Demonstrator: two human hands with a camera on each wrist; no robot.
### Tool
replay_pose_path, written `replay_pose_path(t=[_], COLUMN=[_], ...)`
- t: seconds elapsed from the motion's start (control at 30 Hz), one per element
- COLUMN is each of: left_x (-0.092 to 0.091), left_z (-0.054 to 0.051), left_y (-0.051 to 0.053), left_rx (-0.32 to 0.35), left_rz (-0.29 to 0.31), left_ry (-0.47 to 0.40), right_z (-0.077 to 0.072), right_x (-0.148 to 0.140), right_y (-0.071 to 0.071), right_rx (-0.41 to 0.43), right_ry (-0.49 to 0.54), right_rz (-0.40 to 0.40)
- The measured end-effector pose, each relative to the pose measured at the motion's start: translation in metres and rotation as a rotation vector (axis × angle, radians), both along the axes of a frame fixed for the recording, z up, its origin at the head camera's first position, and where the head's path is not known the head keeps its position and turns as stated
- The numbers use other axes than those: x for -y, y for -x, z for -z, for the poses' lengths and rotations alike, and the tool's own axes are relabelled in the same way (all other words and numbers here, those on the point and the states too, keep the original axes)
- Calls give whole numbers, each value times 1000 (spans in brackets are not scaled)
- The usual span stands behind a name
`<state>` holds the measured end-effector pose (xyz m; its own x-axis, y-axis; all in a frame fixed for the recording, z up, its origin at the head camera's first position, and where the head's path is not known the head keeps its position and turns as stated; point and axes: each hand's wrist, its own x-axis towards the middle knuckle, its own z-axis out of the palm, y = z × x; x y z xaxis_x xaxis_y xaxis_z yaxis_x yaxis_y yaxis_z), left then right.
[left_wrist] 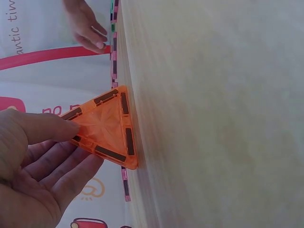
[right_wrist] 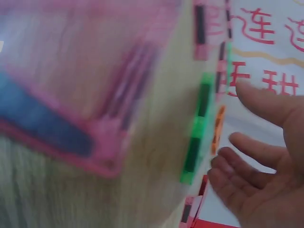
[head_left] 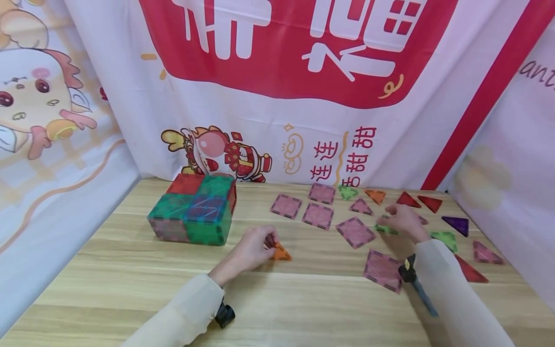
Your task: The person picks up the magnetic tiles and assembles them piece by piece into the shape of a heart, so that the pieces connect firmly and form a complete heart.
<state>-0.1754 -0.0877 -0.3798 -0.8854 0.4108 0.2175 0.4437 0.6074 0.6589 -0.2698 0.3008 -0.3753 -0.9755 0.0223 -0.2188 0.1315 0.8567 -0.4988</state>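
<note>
An orange triangular magnetic tile (head_left: 282, 252) is pinched at one corner between the thumb and fingers of my left hand (head_left: 256, 246). In the left wrist view the same orange tile (left_wrist: 107, 126) stands tilted, its opposite edge at or very near the tabletop. My right hand (head_left: 404, 221) hovers over a green tile (head_left: 383, 229) on the right side of the table. The right wrist view shows the right hand (right_wrist: 266, 175) with fingers apart and nothing between them, beside the green tile (right_wrist: 195, 137). A pink square tile (head_left: 383, 271) lies below the right wrist.
A block built of green, red, blue and pink tiles (head_left: 208, 224) stands at the back left. Several pink squares (head_left: 318, 215) lie mid-table. Toward the right are red triangles (head_left: 430, 203), a purple triangle (head_left: 456, 224) and another orange triangle (head_left: 375, 195). A printed cloth (head_left: 277, 125) hangs behind.
</note>
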Motion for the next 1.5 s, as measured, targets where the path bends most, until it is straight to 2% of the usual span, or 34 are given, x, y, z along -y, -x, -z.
replay_pose_path(t=[0.13, 0.23, 0.4, 0.5, 0.6, 0.77, 0.87, 0.97, 1.1, 1.27, 1.33, 1.5], left_x=[-2, -5, -6, -5, -4, -3, -1, 1, 2, 1, 1, 1], left_z=[0, -1, -2, -2, -2, -3, -4, -5, -5, -5, -4, -1], left_y=[0, 0, 0, 0, 1, 2, 3, 3, 3, 4, 4, 3], left_rx=[11, 18, 17, 2, 1, 13, 20, 43, 61, 30, 17, 7], left_rz=[0, 2, 12, 20, 17, 8, -1, -13, -28, -25, -24, -16], left_ry=[15, 22, 14, 19, 31, 41, 37, 39, 48, 50, 51, 44], right_z=[5, 3, 3, 3, 0, -14, -24, -29, -26, -16, -10, 3], right_x=[-4, -6, -10, -12, -14, -12, 6, 36, 83, 134, 151, 176], right_y=[0, 0, 3, 0, -7, -20, -30, -44, -63, -79, -83, -87], right_rx=[-2, 30, 118, 119, 72, -124, -189, -190, -222, -290, -271, -160], right_ry=[-68, -76, -12, 41, 66, 133, 177, 295, 442, 486, 531, 589], right_rz=[-48, -11, 36, 47, 53, -43, -105, -166, -267, -372, -384, -326])
